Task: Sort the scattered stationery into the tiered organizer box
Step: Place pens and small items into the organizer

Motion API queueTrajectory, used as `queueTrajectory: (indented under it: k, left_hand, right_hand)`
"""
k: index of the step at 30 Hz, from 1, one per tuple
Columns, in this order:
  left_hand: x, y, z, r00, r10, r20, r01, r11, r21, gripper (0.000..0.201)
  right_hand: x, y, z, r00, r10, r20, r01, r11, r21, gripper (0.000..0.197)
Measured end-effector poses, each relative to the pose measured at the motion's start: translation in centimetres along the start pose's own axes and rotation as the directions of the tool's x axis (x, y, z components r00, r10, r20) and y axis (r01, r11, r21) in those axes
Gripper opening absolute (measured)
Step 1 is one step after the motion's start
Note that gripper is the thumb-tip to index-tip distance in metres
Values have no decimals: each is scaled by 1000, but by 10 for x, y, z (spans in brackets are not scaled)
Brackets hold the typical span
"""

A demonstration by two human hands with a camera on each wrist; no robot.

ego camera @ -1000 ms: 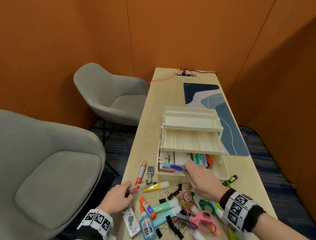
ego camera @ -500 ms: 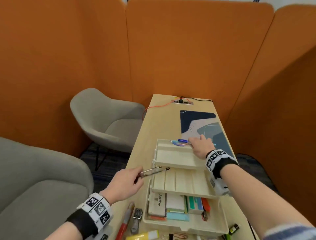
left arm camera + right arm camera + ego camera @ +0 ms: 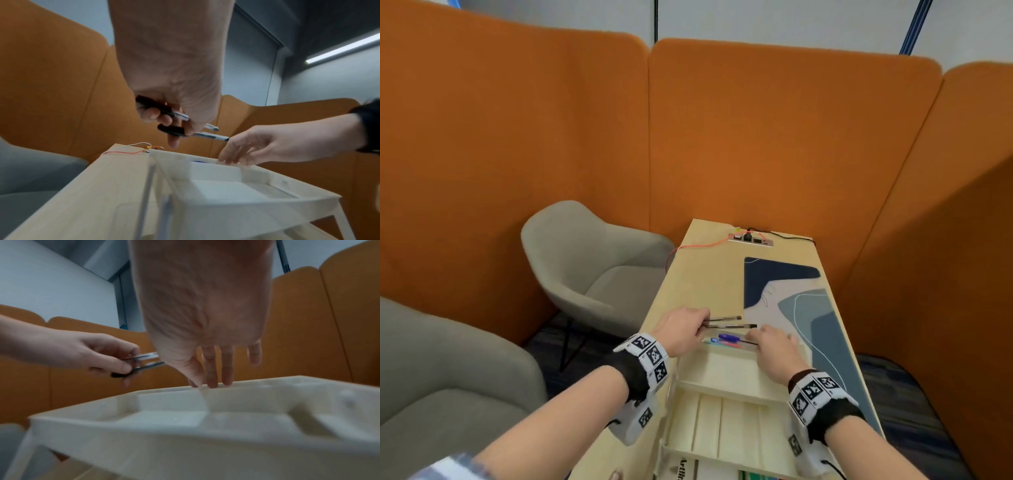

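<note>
A cream tiered organizer box (image 3: 726,380) stands open on the wooden table, its top tray (image 3: 185,423) farthest from me. My left hand (image 3: 681,330) pinches two black-capped clear pens (image 3: 729,322) just above the tray's far left corner; the left wrist view shows the pens (image 3: 197,129) between thumb and fingers. My right hand (image 3: 774,346) hangs over the tray's far rim with straight fingers (image 3: 211,369) touching it and holds nothing. Blue and pink pens (image 3: 729,340) lie along the tray's far edge.
A blue patterned desk mat (image 3: 791,308) lies right of the box. A power strip (image 3: 751,238) with an orange cable sits at the table's far end. Two grey chairs (image 3: 592,270) stand to the left, and orange partition walls (image 3: 756,137) enclose the booth.
My left hand has moved forward with the two pens to the top tray. My right hand has let go of the blue pens, which now lie in the tray.
</note>
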State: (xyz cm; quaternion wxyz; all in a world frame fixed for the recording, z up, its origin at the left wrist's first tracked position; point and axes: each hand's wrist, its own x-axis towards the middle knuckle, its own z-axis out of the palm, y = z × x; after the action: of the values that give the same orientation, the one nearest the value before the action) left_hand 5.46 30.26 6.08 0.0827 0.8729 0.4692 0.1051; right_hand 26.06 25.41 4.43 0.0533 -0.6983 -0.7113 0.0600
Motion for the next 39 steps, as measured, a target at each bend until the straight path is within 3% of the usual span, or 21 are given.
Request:
queueTrajectory:
  k: [5, 11, 15, 17, 19, 24, 29, 33, 36, 39]
  left_hand:
    - [25, 23, 19, 996, 46, 73, -45, 999, -11, 16]
    - [40, 37, 30, 983, 77, 168, -73, 997, -30, 21]
    - [31, 33, 35, 1000, 16, 23, -14, 997, -81, 22]
    - [18, 26, 39, 994, -73, -80, 58, 982, -178, 22]
    - [3, 17, 46, 976, -156, -152, 133, 979, -153, 23]
    - [-13, 19, 60, 983, -156, -96, 170, 974, 152, 33]
    - [-1, 39, 65, 982, -191, -3, 191, 982, 0, 40]
    - [1, 47, 61, 967, -252, -37, 237, 944, -229, 42]
    - [-7, 47, 63, 936, -330, -120, 316, 941, -123, 33]
    - [-11, 50, 66, 948, -314, -56, 314, 949, -2, 34]
  right_hand:
    - [-47, 29, -7, 989, 102, -109, -81, 980, 182, 39]
    - [-73, 58, -15, 982, 164, -97, -147, 976, 161, 35]
    - [-70, 51, -14, 983, 177, -53, -166, 971, 172, 36]
    - [-66, 46, -15, 981, 191, -30, -182, 965, 191, 36]
    - [-66, 41, -14, 979, 201, -37, -186, 953, 238, 35]
    - [-97, 25, -5, 981, 177, -80, -135, 919, 371, 37]
    - [-147, 21, 9, 975, 206, -88, -138, 861, 490, 35]
    - [-182, 28, 11, 945, 288, -158, -154, 813, 562, 33]
    - [-203, 39, 13, 906, 382, -182, -218, 790, 573, 31]
    - [-222, 50, 23, 890, 424, -171, -261, 778, 571, 30]
